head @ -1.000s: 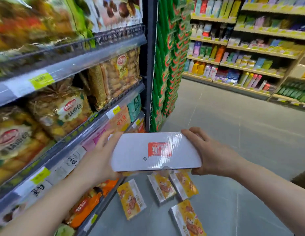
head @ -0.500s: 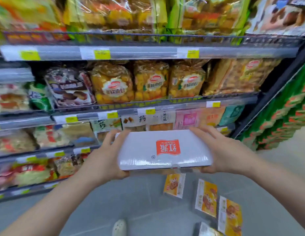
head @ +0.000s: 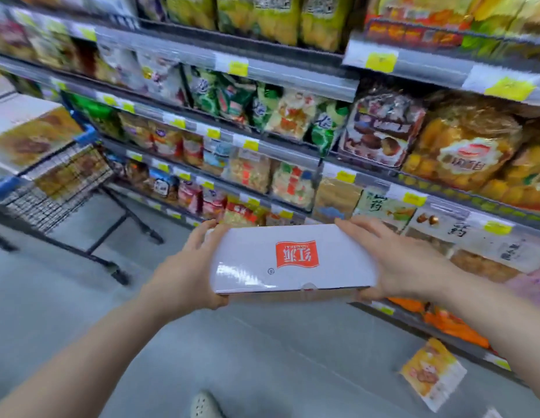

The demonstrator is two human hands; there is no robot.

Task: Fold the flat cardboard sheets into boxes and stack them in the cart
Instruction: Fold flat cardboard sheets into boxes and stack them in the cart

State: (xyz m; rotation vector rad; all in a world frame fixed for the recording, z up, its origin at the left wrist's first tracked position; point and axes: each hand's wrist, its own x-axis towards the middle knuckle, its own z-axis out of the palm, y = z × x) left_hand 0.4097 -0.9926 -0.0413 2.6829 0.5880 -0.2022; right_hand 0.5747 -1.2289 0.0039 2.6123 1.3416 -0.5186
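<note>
A folded white cardboard box (head: 292, 260) with a red logo on its lid is held level in front of me. My left hand (head: 184, 273) grips its left end, thumb under the near edge and fingers round the far corner. My right hand (head: 404, 263) grips the right end, fingers laid over the top far corner and thumb below. The wire cart (head: 60, 182) with blue trim stands at the far left, apart from the box, with printed boxes (head: 27, 131) stacked in it.
Store shelves (head: 292, 152) packed with snack bags run across the back and right, close behind the box. A yellow packet (head: 431, 375) lies on the grey floor at lower right. My shoe (head: 203, 404) shows at the bottom edge.
My view has swung left along the shelves, bringing the cart into sight at left. The box stays held between both hands; most floor packets have left the view.
</note>
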